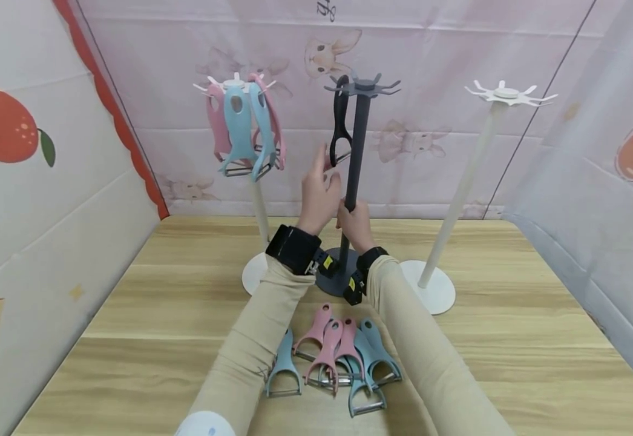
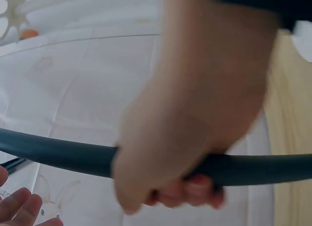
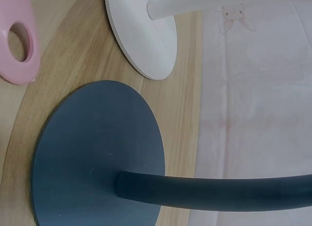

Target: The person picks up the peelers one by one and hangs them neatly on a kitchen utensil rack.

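A dark grey rack (image 1: 355,151) with a round base (image 3: 97,153) and a ring of hooks stands in the middle. A black peeler (image 1: 341,115) hangs from a hook on its left side. My right hand (image 1: 357,225) grips the dark pole; in the left wrist view the same right hand (image 2: 170,153) has its fingers wrapped around it. My left hand (image 1: 319,197) is raised just below the black peeler, fingers extended and no object in them. Its fingertips (image 2: 22,206) show at the lower left of the left wrist view, apart from the pole.
Pink and light blue peelers (image 1: 238,124) hang on the left white rack (image 1: 260,212). At the right stands another white rack (image 1: 460,194) with bare hooks. Several pink and blue peelers (image 1: 330,345) lie piled on the wooden table (image 1: 147,339) between my forearms.
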Motion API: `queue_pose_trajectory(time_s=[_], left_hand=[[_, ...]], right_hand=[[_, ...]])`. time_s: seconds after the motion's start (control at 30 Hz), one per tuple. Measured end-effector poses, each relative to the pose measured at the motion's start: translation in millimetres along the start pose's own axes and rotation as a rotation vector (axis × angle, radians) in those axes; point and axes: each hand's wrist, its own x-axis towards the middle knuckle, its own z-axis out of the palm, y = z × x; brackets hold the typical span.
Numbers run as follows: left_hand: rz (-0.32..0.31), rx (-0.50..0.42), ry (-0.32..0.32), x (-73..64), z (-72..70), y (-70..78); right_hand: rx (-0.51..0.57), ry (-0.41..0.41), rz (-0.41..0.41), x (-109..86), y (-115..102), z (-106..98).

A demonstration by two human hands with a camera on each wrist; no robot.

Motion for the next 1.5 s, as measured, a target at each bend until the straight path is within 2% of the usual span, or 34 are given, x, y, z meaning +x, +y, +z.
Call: queue_pose_trajectory(time_s=[0.17,0.27,0.33,0.47,0.6,0.8,0.9,0.97,1.07,1.17,1.23,1.33,1.47,1.5], left_hand=[[-0.053,0.016,-0.064,-23.0,-5.0,-10.5],[-0.033,0.063,-0.108,-36.9,-9.1,-15.0],[-0.01,0.124,-0.14,-46.5,-12.3,-17.3],[0.014,0.337,-0.231,-67.8,-21.4,-19.6],[0.01,0.528,-0.338,-91.5,-32.2,-25.2],[0.045,0.675,-0.437,-125.9,-52.2,-42.0],[-0.004,0.749,-0.542,-140.1,-62.4,-45.6],[-0.064,0.792,-0.632,-148.4,-69.3,-46.6],[-0.163,0.823,-0.758,-159.6,-78.7,-47.5],[-0.239,0.821,-0.836,-168.6,-86.6,-49.9],[-0.276,0.811,-0.863,-173.7,-90.6,-52.6],[-0.266,0.817,-0.884,-179.7,-94.9,-55.9],[-0.192,0.849,-0.881,-185.0,-97.6,-59.9],[-0.193,0.839,-0.883,-185.8,-97.7,-61.0]], right_hand=[[0.037,-0.005,0.018,-1.8,-3.7,-0.3],[0.066,-0.014,0.036,-7.4,-15.3,-1.4],[0.065,-0.021,0.041,-11.3,-23.4,-1.9],[0.053,-0.026,0.037,-14.4,-29.5,-1.8],[0.048,-0.023,0.039,-9.6,-18.4,-2.0],[0.021,-0.01,0.033,-3.4,-0.1,0.4],[0.02,-0.007,0.022,-3.2,0.5,0.8],[0.031,-0.018,0.018,-4.1,-3.7,0.0],[0.047,-0.032,0.017,-7.4,-12.7,-1.7],[0.064,-0.04,0.017,-9.6,-16.7,-2.7],[0.062,-0.035,0.021,-10.5,-17.0,-2.5],[0.058,-0.031,0.003,-7.2,-6.7,-1.8],[0.066,-0.023,-0.036,-6.0,-1.4,-1.7],[0.071,-0.023,-0.04,-6.1,-0.9,-1.9]])
